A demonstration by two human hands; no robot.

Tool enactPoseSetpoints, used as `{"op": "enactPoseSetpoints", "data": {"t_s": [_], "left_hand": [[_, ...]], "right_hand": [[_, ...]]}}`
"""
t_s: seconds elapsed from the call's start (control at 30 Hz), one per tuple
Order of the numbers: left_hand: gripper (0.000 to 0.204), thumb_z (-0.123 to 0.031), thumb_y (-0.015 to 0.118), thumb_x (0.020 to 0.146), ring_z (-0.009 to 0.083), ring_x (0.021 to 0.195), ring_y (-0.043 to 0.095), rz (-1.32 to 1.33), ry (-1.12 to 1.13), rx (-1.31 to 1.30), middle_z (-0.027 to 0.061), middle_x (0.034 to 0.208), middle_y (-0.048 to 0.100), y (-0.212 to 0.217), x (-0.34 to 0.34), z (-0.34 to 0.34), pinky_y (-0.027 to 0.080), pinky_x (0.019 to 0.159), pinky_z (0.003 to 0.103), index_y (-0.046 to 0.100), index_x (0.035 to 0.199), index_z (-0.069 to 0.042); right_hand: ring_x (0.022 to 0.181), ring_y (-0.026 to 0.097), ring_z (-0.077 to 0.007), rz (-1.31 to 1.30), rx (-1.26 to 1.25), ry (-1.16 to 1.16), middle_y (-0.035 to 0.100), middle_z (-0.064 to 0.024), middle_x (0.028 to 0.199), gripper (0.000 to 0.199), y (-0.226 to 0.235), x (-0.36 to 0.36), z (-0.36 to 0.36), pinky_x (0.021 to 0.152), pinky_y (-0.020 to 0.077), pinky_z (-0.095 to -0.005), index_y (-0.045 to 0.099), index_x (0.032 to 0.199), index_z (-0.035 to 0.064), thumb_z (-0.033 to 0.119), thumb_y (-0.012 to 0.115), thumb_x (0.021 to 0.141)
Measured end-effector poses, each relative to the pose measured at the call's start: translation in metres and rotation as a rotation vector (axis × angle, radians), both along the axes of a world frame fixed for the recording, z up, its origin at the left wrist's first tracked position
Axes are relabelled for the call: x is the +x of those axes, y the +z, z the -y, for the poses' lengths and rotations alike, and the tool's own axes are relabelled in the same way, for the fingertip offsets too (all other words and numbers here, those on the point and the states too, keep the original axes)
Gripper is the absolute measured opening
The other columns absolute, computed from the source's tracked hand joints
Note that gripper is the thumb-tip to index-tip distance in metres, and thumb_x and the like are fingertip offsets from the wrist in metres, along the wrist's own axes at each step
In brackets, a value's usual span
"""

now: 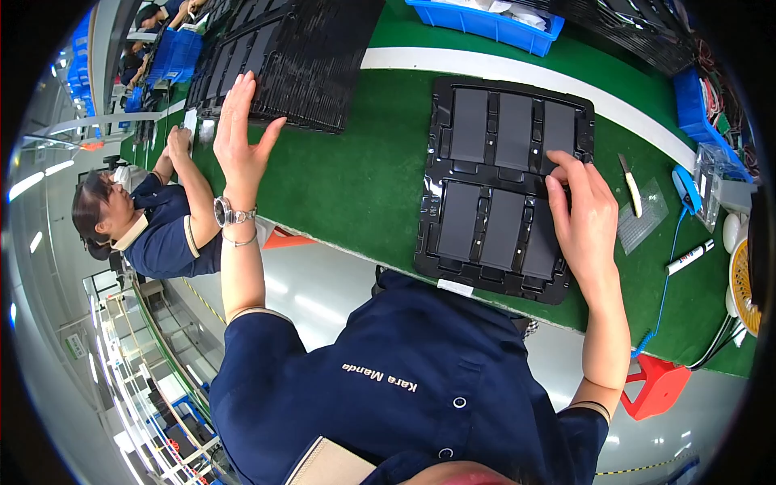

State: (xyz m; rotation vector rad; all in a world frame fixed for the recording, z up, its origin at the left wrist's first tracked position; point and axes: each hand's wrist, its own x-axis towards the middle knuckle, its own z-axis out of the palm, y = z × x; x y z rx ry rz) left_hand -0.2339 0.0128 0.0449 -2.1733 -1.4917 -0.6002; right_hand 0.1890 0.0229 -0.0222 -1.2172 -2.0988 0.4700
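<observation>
In front of me on the green table lies a black plastic tray (pixel 434 174) with dark grey, flat rectangular pieces (pixel 459 218) in two rows of three compartments. My right hand (pixel 588 214) is over the tray's right side, its thumb and index finger apart near the right-hand pieces. Nothing shows between those fingers; whether the fingertips touch a piece I cannot tell. My left hand (pixel 240 149) is raised with fingers stretched and thumb spread, holding nothing. It appears in front of the near left corner of a tall stack of black trays (pixel 311 89).
A knife (pixel 631 184) lies on a clear bag (pixel 647 218) to the right, near a marker (pixel 690 257) and a blue clip with a coiled cord (pixel 685 190). Blue bins (pixel 493 26) stand behind. A yellow fan (pixel 744 283) sits far right. A co-worker (pixel 149 218) works at left.
</observation>
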Motion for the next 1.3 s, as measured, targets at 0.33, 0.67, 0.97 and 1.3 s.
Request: {"op": "enactPoseSetpoints", "data": {"t_s": [0.33, 0.67, 0.97, 1.3], "left_hand": [[0.072, -0.010, 0.082, 0.068, 0.0331, 0.128, 0.048, 0.029, -0.024, 0.006, 0.0153, 0.134, 0.054, -0.004, -0.002, 0.000, 0.041, 0.105, 0.041, 0.049, 0.131, 0.000], [0.072, -0.011, 0.082, 0.069, 0.0364, 0.126, 0.048, -0.010, -0.058, 0.067, 0.0156, 0.134, 0.052, -0.013, -0.005, -0.002, 0.041, 0.104, 0.046, 0.046, 0.131, -0.003], [0.076, -0.010, 0.082, 0.069, 0.0370, 0.128, 0.046, -0.010, -0.082, 0.017, 0.0187, 0.137, 0.049, -0.010, -0.003, -0.001, 0.038, 0.107, 0.044, 0.042, 0.133, -0.002], [0.082, -0.012, 0.082, 0.069, 0.0377, 0.131, 0.041, -0.069, -0.046, 0.071, 0.0186, 0.140, 0.045, -0.019, -0.003, 0.000, 0.034, 0.108, 0.046, 0.037, 0.137, -0.001]], "right_hand": [[0.068, 0.057, -0.0268, 0.012, 0.015, 0.011, 0.059, -0.0080, 0.072, 0.023, -0.001, -0.002, -0.001, 0.065, 0.0473, -0.0377, 0.060, 0.105, 0.0031, 0.002, 0.064, 0.082], [0.068, 0.057, -0.0275, 0.018, 0.004, 0.011, 0.059, -0.0083, 0.072, 0.023, 0.001, -0.002, 0.000, 0.067, 0.0479, -0.0381, 0.060, 0.104, 0.0029, 0.001, 0.064, 0.082], [0.068, 0.057, -0.0278, 0.031, 0.025, 0.018, 0.058, -0.0083, 0.071, 0.023, 0.000, -0.002, 0.000, 0.068, 0.0482, -0.0379, 0.060, 0.104, 0.0026, 0.001, 0.064, 0.081], [0.069, 0.057, -0.0263, 0.028, 0.029, 0.024, 0.059, -0.0082, 0.072, 0.022, 0.001, -0.003, 0.001, 0.066, 0.0475, -0.0372, 0.060, 0.103, 0.0020, 0.001, 0.064, 0.081]]}}
